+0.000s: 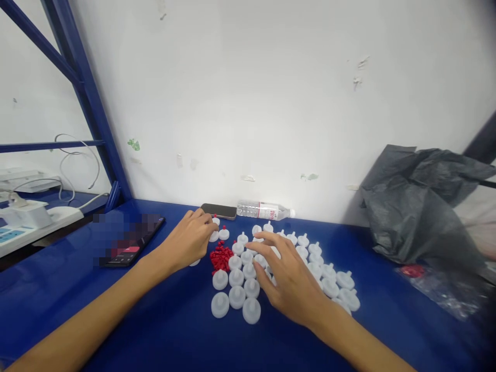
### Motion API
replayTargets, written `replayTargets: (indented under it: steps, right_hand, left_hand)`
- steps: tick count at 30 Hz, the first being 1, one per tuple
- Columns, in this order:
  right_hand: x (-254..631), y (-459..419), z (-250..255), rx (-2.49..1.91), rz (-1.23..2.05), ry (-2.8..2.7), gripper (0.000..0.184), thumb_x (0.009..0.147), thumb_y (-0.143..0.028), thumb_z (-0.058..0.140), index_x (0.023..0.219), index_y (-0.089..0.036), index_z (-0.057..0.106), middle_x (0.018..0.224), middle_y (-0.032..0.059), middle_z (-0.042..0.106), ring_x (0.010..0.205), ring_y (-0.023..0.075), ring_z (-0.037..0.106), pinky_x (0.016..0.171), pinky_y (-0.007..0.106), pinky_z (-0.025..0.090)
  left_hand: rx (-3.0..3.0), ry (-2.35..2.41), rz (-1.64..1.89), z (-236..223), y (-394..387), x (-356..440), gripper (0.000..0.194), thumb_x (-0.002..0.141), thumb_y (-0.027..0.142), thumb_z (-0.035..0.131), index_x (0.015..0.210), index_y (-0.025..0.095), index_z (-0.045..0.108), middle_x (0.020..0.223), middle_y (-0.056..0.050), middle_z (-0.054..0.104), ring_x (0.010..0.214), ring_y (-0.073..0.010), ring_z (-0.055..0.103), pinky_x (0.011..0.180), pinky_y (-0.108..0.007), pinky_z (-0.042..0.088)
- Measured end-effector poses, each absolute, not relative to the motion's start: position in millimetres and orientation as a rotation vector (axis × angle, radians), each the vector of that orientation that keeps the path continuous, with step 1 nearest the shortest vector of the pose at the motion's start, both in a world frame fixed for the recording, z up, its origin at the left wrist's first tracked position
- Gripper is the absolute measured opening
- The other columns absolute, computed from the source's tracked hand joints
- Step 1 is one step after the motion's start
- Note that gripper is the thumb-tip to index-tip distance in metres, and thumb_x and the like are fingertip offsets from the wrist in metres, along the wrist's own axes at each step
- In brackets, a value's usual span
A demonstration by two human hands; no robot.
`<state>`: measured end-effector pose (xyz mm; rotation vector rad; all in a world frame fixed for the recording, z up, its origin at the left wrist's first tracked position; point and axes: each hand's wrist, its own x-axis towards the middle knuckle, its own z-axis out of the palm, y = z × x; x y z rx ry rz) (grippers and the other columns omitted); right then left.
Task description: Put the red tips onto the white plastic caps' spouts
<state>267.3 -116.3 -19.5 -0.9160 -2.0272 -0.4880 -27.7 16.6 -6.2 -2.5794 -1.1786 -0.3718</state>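
Observation:
My left hand (192, 238) has its fingers curled together beside a few white round caps with red tips (223, 233); what its fingertips hold, if anything, is hidden. Part of another white piece (195, 262) shows below that hand. My right hand (289, 276) hovers over many white round caps with narrow spouts (236, 297), its thumb and fingers apart. Between the hands lies a heap of small red tips (221, 257). The white caps near it stand spout up, without red on them. Several caps are partly covered by my right hand.
A dark phone (219, 210) and a clear plastic bottle (267, 210) lie along the wall. Another phone with a lit screen (134, 248) is at left. A grey plastic bag (418, 201) and a clear bag (442, 292) are at right. A power strip (46, 227) sits far left.

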Motion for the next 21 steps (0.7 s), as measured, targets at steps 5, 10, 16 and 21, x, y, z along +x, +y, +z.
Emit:
replayTargets:
  steps: [5, 10, 16, 21]
  right_hand:
    - [273, -110, -19, -0.934, -0.452, -2.082, 0.032, 0.116, -0.012, 0.067, 0.136, -0.031, 0.083, 0.125, 0.0073, 0.099, 0.117, 0.0319, 0.098, 0.118, 0.060, 0.083]
    - [273, -110, -22, -0.953, -0.314, -2.185, 0.023, 0.119, -0.013, 0.068, 0.126, -0.029, 0.082, 0.122, 0.0027, 0.100, 0.115, 0.0254, 0.098, 0.132, 0.059, 0.074]
    - [273, -112, -25, -0.936, -0.317, -2.215, 0.023, 0.117, -0.013, 0.071, 0.126, -0.030, 0.083, 0.125, 0.0034, 0.101, 0.123, 0.0273, 0.098, 0.134, 0.061, 0.072]
    - [273, -112, -25, -0.951, -0.342, -2.200, 0.022, 0.117, -0.012, 0.070, 0.122, -0.028, 0.084, 0.123, 0.0039, 0.101, 0.120, 0.0266, 0.098, 0.134, 0.059, 0.072]
  left_hand:
    - [-2.553, -1.217, -0.217, -11, 20, -28, 0.047, 0.104, -0.011, 0.065, 0.124, 0.020, 0.094, 0.120, -0.014, 0.088, 0.121, -0.0360, 0.068, 0.102, -0.046, 0.044]
    - [-2.553, -1.156, -0.203, -19, 23, -29, 0.048, 0.107, -0.011, 0.063, 0.127, 0.021, 0.094, 0.120, -0.013, 0.089, 0.119, -0.0343, 0.069, 0.101, -0.045, 0.043]
    - [-2.595, -1.135, -0.248, -19, 25, -30, 0.043, 0.108, -0.008, 0.068, 0.124, 0.023, 0.094, 0.117, -0.011, 0.089, 0.117, -0.0330, 0.071, 0.102, -0.045, 0.045]
    - [-2.595, -1.110, -0.238, -17, 20, -28, 0.044, 0.109, -0.010, 0.064, 0.122, 0.020, 0.093, 0.117, -0.012, 0.088, 0.118, -0.0339, 0.071, 0.103, -0.046, 0.044]
